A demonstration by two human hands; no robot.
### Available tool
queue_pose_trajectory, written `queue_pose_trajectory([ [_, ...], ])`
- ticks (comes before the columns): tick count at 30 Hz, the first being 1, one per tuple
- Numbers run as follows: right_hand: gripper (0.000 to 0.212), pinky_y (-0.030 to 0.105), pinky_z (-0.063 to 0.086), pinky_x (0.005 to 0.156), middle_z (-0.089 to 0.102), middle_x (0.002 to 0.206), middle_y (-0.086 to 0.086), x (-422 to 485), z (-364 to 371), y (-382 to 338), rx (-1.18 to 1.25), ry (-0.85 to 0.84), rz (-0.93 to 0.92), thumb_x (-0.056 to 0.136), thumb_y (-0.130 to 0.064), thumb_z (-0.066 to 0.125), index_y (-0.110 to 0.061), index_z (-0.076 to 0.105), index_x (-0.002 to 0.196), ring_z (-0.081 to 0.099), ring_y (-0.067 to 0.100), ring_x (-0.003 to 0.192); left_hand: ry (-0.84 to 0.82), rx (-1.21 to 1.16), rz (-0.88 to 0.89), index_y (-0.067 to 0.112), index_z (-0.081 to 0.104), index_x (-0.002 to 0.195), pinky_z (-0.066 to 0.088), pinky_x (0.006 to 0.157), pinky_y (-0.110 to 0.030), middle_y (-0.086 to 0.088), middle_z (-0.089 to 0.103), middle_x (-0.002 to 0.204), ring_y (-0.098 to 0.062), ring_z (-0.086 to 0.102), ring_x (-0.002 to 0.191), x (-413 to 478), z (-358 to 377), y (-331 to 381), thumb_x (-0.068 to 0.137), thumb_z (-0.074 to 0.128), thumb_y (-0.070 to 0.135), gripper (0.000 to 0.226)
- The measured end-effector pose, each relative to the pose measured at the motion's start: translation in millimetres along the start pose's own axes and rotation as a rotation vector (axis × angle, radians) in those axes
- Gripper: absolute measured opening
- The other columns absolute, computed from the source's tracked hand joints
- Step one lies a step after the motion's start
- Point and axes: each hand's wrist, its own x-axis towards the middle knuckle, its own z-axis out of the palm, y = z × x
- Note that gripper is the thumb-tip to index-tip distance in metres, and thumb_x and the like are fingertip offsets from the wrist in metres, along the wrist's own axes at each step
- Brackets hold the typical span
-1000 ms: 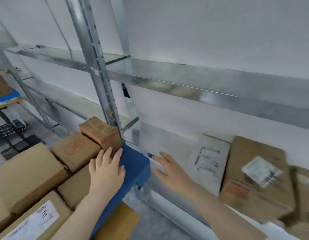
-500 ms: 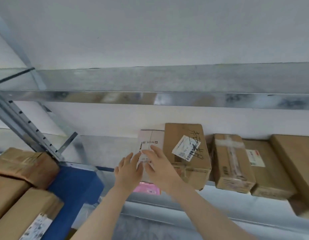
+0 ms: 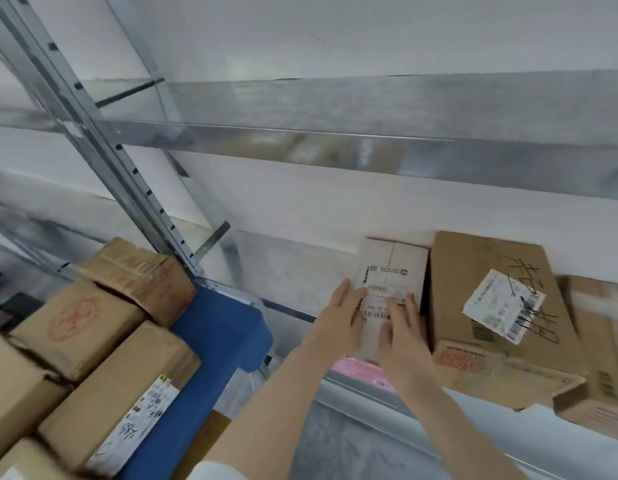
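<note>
White box (image 3: 394, 268): shelf (image 3: 283, 271) front edge, atop pink packet (image 3: 356, 370), against brown box (image 3: 487, 258). Left hand (image 3: 342, 320) and right hand (image 3: 401, 337), lately at blue cart (image 3: 214, 341), now rest on it, fingers straight, gripping nothing. Lift probably next.

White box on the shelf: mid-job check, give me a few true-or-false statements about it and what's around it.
1. The left hand and right hand both lie on the white box with its shipping label. True.
2. The white box stands to the right of the brown box with handwriting on top. False: it stands to that box's left, close beside it.
3. A pink package shows beneath the white box's near edge. True.
4. The cardboard boxes at the left sit on a red surface. False: they sit on a blue surface.
</note>
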Motion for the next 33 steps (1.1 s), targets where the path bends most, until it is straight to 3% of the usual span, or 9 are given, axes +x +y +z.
queue_pose_trajectory([
  [5, 0.046, 0.04, 0.033, 0.109, -0.003, 0.156, -0.021, 6, 2, 15, 0.083, 0.01, -0.064, 0.1, -0.028, 0.035, -0.034, 0.028, 0.145, 0.007, 0.002, 0.143, 0.033, -0.053, 0.061, 0.025, 0.03, 0.148, 0.034, 0.109, -0.038, 0.005, 0.01, 0.16, -0.027, 0.039, 0.133, 13, 9, -5, 0.101, 0.035, 0.024, 0.047],
  [10, 0.046, 0.041, 0.025, 0.114, 0.002, 0.157, -0.018, 7, 5, 16, 0.092, 0.039, -0.093, 0.099, -0.026, 0.037, -0.029, 0.032, 0.145, 0.009, 0.005, 0.143, 0.063, -0.042, 0.064, 0.025, 0.032, 0.146, 0.032, 0.111, -0.041, 0.006, 0.016, 0.158, -0.028, 0.038, 0.132, 12, 8, -5, 0.099, 0.037, 0.025, 0.048],
  [17, 0.045, 0.039, 0.026, 0.114, 0.011, 0.157, -0.01, -10, 1, -8, 0.117, -0.018, -0.186, 0.098, -0.019, 0.042, -0.02, 0.037, 0.143, 0.016, 0.011, 0.143, 0.143, -0.038, 0.022, 0.031, 0.03, 0.146, 0.034, 0.11, -0.036, 0.015, 0.013, 0.157, -0.022, 0.034, 0.133, -24, -10, -13, 0.098, 0.038, 0.03, 0.05],
  [20, 0.047, 0.034, 0.023, 0.115, 0.009, 0.157, -0.01, -23, 2, -30, 0.148, -0.048, -0.276, 0.098, -0.018, 0.043, -0.022, 0.036, 0.143, 0.015, 0.012, 0.143, 0.239, -0.055, -0.009, 0.034, 0.032, 0.145, 0.042, 0.103, -0.037, 0.022, 0.013, 0.155, -0.022, 0.038, 0.131, -52, -34, -14, 0.095, 0.04, 0.031, 0.05],
  [23, 0.046, 0.034, 0.027, 0.113, 0.009, 0.158, -0.008, -36, 4, -62, 0.204, -0.083, -0.387, 0.097, -0.017, 0.043, -0.021, 0.038, 0.142, 0.017, 0.013, 0.143, 0.379, 0.033, -0.045, 0.037, 0.031, 0.144, 0.036, 0.101, -0.03, 0.022, 0.012, 0.155, -0.024, 0.034, 0.132, -87, -64, -14, 0.095, 0.041, 0.032, 0.05],
  [25, 0.046, 0.037, 0.032, 0.11, 0.01, 0.158, -0.006, -45, 9, -86, 0.219, -0.112, -0.466, 0.096, -0.018, 0.044, -0.021, 0.04, 0.142, 0.021, 0.015, 0.142, 0.46, 0.074, -0.089, 0.039, 0.031, 0.143, 0.035, 0.101, -0.034, 0.021, 0.01, 0.156, -0.027, 0.031, 0.135, -114, -86, -13, 0.094, 0.041, 0.033, 0.05],
  [27, 0.046, 0.032, 0.034, 0.108, 0.009, 0.158, -0.007, -58, 16, -112, 0.247, -0.153, -0.538, 0.096, -0.02, 0.045, -0.022, 0.04, 0.142, 0.022, 0.015, 0.142, 0.537, 0.099, -0.147, 0.039, 0.032, 0.142, 0.036, 0.105, -0.041, 0.017, 0.01, 0.157, -0.028, 0.03, 0.136, -145, -109, -12, 0.094, 0.041, 0.034, 0.05],
  [30, 0.047, 0.021, 0.032, 0.102, 0.007, 0.157, -0.012, -81, 30, -150, 0.318, -0.267, -0.668, 0.096, -0.029, 0.043, -0.029, 0.037, 0.143, 0.017, 0.009, 0.142, 0.656, 0.147, -0.244, 0.033, 0.035, 0.143, 0.034, 0.108, -0.044, 0.008, 0.012, 0.158, -0.028, 0.029, 0.137, -197, -138, -14, 0.095, 0.042, 0.034, 0.049],
  [33, 0.049, 0.027, 0.03, 0.108, 0.007, 0.157, -0.016, -114, 52, -190, 0.402, -0.394, -0.802, 0.095, -0.033, 0.041, -0.034, 0.034, 0.143, 0.011, -0.003, 0.138, 0.784, 0.174, -0.377, 0.031, 0.034, 0.144, 0.029, 0.111, -0.041, 0.008, 0.01, 0.158, -0.024, 0.025, 0.139, -259, -158, -21, 0.096, 0.044, 0.035, 0.05],
])
